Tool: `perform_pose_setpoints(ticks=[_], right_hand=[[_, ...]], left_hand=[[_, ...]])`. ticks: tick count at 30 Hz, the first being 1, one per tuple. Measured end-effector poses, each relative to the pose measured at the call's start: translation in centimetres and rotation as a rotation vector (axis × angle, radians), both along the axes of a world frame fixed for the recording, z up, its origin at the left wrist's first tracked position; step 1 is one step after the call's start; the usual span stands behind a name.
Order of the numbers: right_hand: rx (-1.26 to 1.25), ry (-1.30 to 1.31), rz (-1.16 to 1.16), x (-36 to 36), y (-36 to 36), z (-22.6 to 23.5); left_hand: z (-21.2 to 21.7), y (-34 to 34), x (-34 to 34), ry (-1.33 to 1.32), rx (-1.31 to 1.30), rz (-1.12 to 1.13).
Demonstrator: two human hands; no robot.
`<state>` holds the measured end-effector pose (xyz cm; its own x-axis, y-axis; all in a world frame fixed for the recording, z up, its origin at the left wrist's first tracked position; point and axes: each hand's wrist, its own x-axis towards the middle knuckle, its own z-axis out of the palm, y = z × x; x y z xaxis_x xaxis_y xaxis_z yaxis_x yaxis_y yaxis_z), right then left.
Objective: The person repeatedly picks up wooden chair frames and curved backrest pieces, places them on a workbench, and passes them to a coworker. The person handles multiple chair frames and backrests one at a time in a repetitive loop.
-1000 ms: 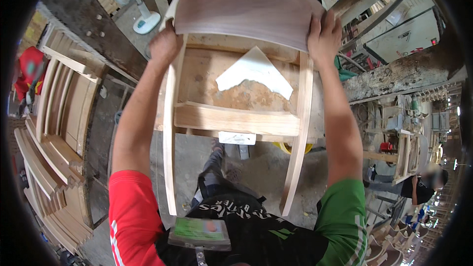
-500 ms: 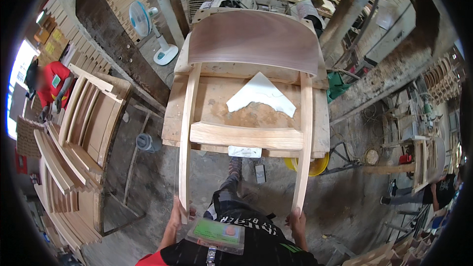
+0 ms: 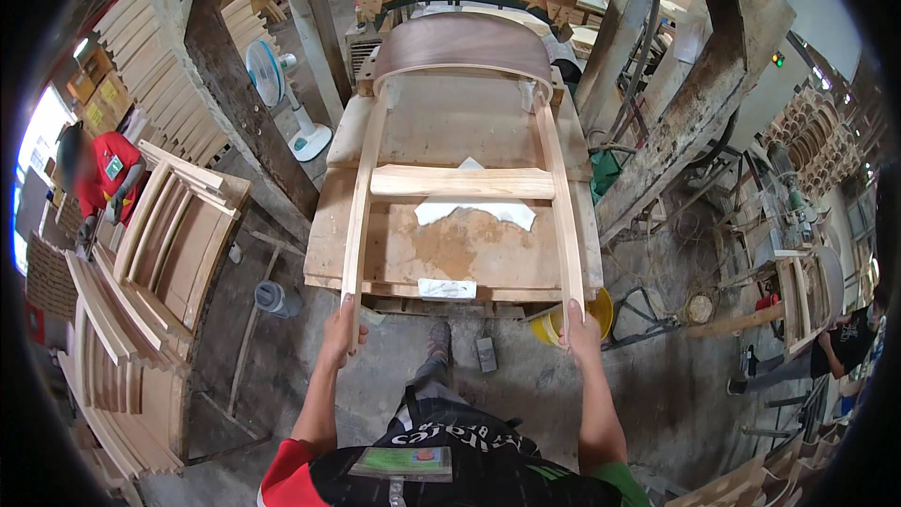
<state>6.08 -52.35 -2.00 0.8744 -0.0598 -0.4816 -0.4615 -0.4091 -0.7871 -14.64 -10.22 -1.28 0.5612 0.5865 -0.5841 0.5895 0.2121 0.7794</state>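
My left hand (image 3: 340,330) is wrapped round the near end of the left leg of a wooden chair-back frame (image 3: 460,182). The right leg's near end is in the closed fingers of my right hand (image 3: 580,330). A pale crosspiece joins the two legs, and a curved, dark-veneered backrest panel (image 3: 465,42) spans their far ends. The frame reaches out over a wooden worktable (image 3: 441,253). Under the crosspiece lies a white, ragged-edged sheet (image 3: 479,213), partly hidden by it. A small white block (image 3: 447,289) sits at the table's near edge.
Rusty steel posts (image 3: 249,84) flank the table. A white-and-blue fan (image 3: 266,72) stands at far left, a grey bucket (image 3: 278,299) nearer. At left, a person in red (image 3: 108,169) works beside stacked curved wood parts (image 3: 141,300). A yellow tub (image 3: 601,314) is under the table's right corner.
Both hands have moved forward, away from my body, carrying the frame further over the table. Its backrest panel is now at the table's far end, and the crosspiece covers part of the white sheet.
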Motion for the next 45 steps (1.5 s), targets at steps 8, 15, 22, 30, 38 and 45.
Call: perform_pose_setpoints(ticks=[8,15,22,30,38,45], right_hand=[[0.028,0.035,-0.004,2.9,3.4,0.1],[0.114,-0.011,-0.052,6.7,7.3,-0.1],[0.083,-0.015,-0.065,9.5,9.2,-0.7],[0.039,-0.051,-0.096,11.1,8.8,-1.0],[0.076,-0.032,-0.092,11.2,9.2,-0.3],[0.114,-0.042,-0.084,11.2,8.8,-0.4]], left_hand=[[0.7,4.3,4.1,-0.001,0.008,0.014],[0.3,8.6,9.1,-0.083,0.0,-0.011],[0.3,10.8,12.4,-0.08,-0.04,0.001],[-0.7,10.1,13.2,-0.102,-0.11,-0.013],[-1.1,10.6,13.1,-0.09,-0.11,-0.032],[-0.4,10.2,13.3,-0.075,-0.125,-0.031]])
